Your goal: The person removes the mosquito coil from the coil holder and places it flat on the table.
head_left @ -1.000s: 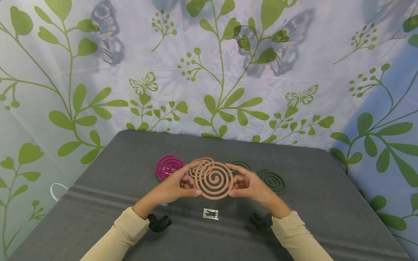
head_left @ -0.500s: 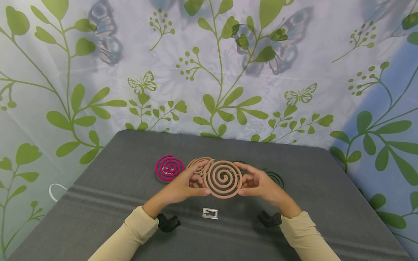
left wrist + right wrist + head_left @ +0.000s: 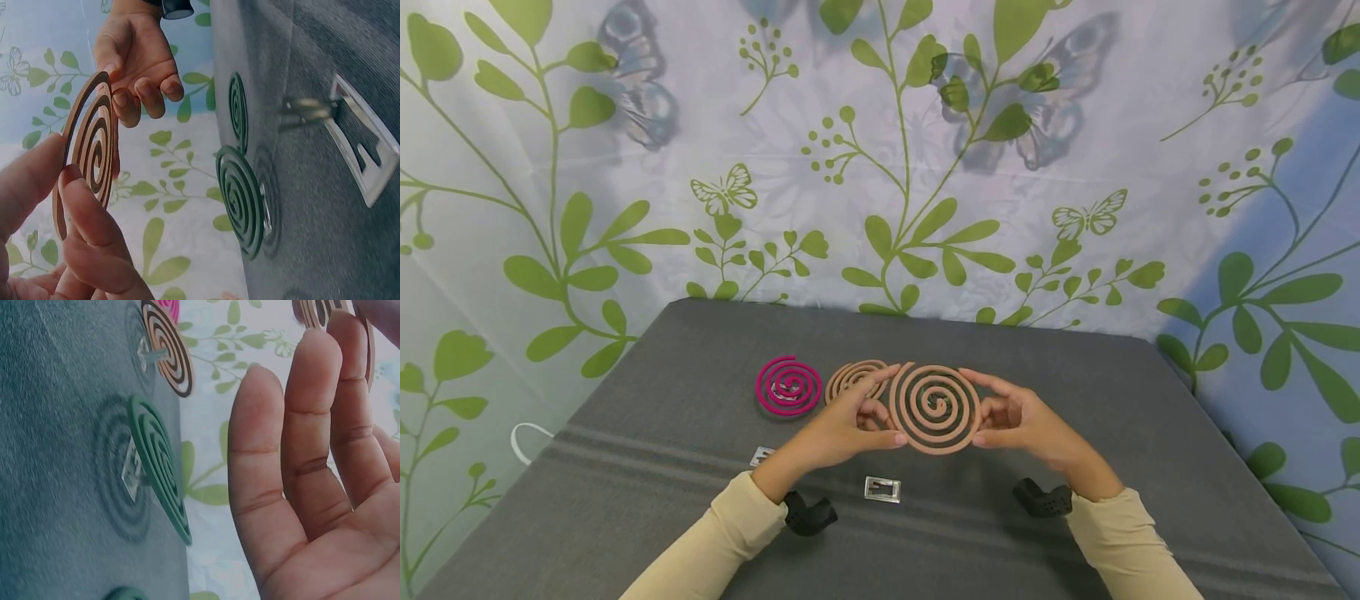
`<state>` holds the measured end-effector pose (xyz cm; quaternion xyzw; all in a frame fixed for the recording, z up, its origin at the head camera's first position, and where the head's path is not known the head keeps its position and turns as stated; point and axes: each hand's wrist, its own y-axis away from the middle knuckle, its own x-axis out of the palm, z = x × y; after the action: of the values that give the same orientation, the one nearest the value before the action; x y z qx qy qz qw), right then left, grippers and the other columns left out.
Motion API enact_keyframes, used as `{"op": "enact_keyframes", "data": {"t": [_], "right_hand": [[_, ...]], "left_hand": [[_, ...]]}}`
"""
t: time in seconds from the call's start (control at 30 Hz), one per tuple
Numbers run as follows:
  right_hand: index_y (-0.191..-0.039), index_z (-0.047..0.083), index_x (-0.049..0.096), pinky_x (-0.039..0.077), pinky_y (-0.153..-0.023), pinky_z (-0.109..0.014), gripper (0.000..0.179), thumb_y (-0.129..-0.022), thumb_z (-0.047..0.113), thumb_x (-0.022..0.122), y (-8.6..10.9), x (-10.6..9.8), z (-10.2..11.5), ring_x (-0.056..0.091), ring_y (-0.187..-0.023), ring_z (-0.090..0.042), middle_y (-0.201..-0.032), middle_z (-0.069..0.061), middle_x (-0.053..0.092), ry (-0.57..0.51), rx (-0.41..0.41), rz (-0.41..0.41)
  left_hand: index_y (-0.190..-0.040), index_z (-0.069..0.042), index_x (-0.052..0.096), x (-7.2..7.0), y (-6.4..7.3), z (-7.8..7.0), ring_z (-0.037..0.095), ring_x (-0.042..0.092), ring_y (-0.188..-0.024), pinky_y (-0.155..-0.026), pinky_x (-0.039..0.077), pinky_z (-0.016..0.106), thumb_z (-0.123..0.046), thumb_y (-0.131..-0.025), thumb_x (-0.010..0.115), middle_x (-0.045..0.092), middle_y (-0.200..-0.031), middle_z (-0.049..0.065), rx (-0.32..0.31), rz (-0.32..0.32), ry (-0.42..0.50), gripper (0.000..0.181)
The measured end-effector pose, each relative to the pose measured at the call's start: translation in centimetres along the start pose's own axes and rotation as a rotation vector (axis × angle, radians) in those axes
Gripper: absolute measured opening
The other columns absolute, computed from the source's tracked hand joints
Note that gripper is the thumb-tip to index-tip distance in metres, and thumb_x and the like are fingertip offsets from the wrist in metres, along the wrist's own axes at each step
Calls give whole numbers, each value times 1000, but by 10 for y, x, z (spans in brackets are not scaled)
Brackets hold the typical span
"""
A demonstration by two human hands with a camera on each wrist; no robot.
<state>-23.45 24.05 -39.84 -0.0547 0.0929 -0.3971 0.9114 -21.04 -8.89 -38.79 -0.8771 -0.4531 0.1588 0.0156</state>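
Note:
A tan mosquito coil is held up between both hands above the table. My left hand pinches its left edge between thumb and fingers; in the left wrist view the coil stands nearly upright. At the opposite edge, my right hand pinches it with thumb and index finger, the other fingers loosely bent. Behind my left hand, a second tan coil sits on a metal stand, seen in the right wrist view. A green coil rests raised on its metal stand; the head view hides it.
A pink coil sits left on the grey table. One flat metal stand lies in front, another beside the left forearm. A further green coil lies toward the right. A patterned cloth hangs behind the table.
Both hands have moved right with the held tan coil, which now covers the green-coil area in the head view. The metal stand beside the left forearm has come into sight.

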Motion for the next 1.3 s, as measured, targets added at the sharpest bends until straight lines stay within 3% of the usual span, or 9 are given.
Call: {"op": "enact_keyframes", "data": {"t": [0.3, 0.73, 1.1, 1.2, 1.3], "right_hand": [[-170, -2, 23, 61, -81, -34, 83, -100, -11, 66, 14, -13, 10, 72, -87, -15, -99, 1, 74, 23, -4, 12], [-172, 5, 26, 63, -86, -36, 81, -102, -13, 62, 31, -38, 17, 75, -95, -18, -106, -3, 75, 2, -9, 59], [-172, 16, 30, 63, -84, -38, 83, -101, -17, 59, 48, -61, 18, 75, -96, -20, -112, -6, 75, -16, 6, 109], [-172, 17, 31, 63, -83, -39, 84, -100, -17, 60, 53, -67, 17, 76, -95, -20, -114, -6, 75, 8, 23, 90], [-172, 19, 33, 64, -84, -41, 85, -100, -17, 61, 58, -72, 17, 76, -95, -22, -115, -7, 76, 29, 40, 72]], "left_hand": [[-171, -4, 26, 17, -11, -2, 21, 60, -73, -70, 48, 25, -4, -100, 77, 72, -92, 3, 6, -9, 41, 88], [-172, -8, 24, 44, -27, -3, 10, 61, -68, -65, 46, 24, -1, -100, 76, 75, -96, 8, -6, -16, 121, 89], [-172, -13, 28, 73, -41, -6, 6, 59, -64, -58, 44, 22, -9, -100, 80, 75, -95, 2, -53, -71, 83, 89], [-172, -15, 29, 84, -46, -4, 12, 63, -66, -58, 46, 22, -10, -99, 81, 74, -95, 0, -65, -92, 93, 89], [-172, -18, 30, 93, -49, -3, 27, 69, -72, -58, 48, 22, -10, -99, 82, 73, -94, -2, -76, -118, 95, 90]]}}
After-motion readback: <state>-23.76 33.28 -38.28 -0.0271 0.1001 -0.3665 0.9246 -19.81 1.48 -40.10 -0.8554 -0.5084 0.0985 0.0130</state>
